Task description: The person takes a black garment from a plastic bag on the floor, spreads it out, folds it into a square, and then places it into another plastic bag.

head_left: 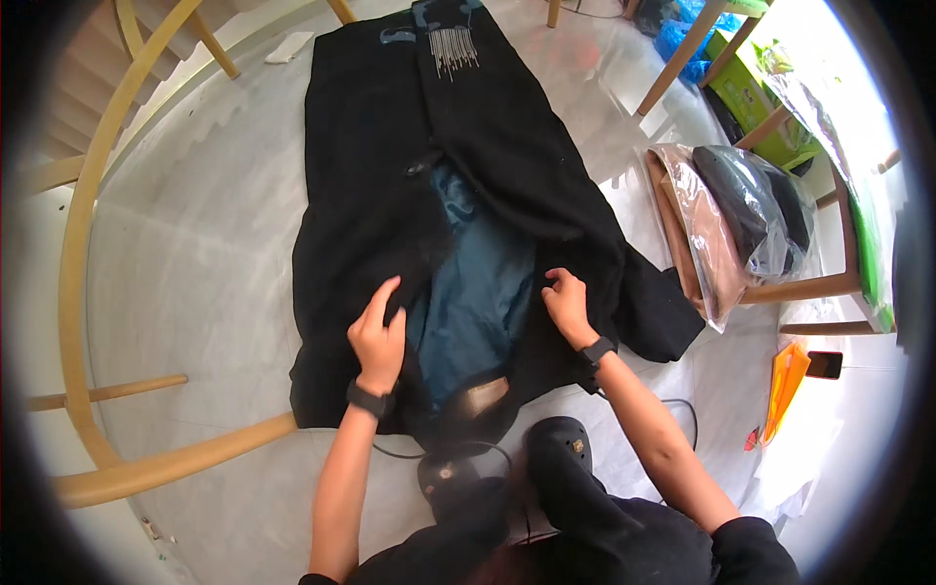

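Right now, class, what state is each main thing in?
Black coat: laid out, front partly open
Blue lining: exposed, wrinkled
Left hand: open, holding nothing
Right hand: partly curled, grip unclear
Wristbands: fastened on
Dark shoes: worn
Pink and grey bundles: bagged

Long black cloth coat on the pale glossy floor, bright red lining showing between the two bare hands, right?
Not quite: the head view shows the smooth lining is teal-blue, not red. The long black cloth coat is on the pale glossy floor, lining between left hand and right hand.
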The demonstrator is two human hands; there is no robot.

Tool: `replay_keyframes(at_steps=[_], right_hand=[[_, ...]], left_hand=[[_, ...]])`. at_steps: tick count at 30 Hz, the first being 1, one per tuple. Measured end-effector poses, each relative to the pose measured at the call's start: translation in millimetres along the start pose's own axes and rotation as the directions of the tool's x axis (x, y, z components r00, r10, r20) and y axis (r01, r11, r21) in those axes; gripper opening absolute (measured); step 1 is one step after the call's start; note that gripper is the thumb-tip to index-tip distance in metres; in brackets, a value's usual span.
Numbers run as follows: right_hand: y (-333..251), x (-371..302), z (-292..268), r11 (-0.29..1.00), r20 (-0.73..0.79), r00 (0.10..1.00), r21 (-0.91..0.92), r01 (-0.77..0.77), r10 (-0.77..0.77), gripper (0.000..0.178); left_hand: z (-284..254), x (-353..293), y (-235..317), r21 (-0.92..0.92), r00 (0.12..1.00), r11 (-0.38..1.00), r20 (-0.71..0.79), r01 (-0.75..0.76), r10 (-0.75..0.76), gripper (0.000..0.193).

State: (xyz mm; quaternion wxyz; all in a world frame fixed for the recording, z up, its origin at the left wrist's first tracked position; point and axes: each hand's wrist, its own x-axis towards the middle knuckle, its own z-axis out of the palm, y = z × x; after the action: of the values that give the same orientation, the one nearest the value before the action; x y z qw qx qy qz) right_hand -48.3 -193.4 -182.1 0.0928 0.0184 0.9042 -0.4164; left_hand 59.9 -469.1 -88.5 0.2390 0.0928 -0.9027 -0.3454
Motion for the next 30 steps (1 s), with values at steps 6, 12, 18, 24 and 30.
replay_keyframes(at_steps=[6, 12, 18, 24, 30], right_hand=[[-44, 4, -25, 0.929, -0.361, 0.863, -0.245, 0.278, -0.354, 0.068], [-48, 64, -50, 0.716, 0.031, 0.89, -0.582, 0.386, -0.455, 0.039], [-159, -33, -9, 0.806, 0.204, 0.825, -0.186, 0.562, -0.527, 0.027], [-58, -84, 3, 0.777, 0.496, 0.615, 0.235, 0.585, -0.613, 0.02], [83, -106, -151, 0.743, -0.056, 0.856, 0.528, -0.412, 0.514, 0.017]], left_hand=[[18, -108, -24, 0.343, 0.805, 0.886, 0.59, -0.313, 0.056, 0.048], [59, -115, -26, 0.44, 0.705, 0.81, 0.707, -0.388, -0.046, 0.048], [-22, -91, -23, 0.307, 0.905, 0.951, 0.414, -0.039, -0.096, 0.042], [-49, -75, -43, 0.273, 0.928, 0.925, 0.19, 0.265, -0.321, 0.042], [-76, -96, -50, 0.437, 0.928, 0.843, 0.052, 0.312, -0.37, 0.04]])
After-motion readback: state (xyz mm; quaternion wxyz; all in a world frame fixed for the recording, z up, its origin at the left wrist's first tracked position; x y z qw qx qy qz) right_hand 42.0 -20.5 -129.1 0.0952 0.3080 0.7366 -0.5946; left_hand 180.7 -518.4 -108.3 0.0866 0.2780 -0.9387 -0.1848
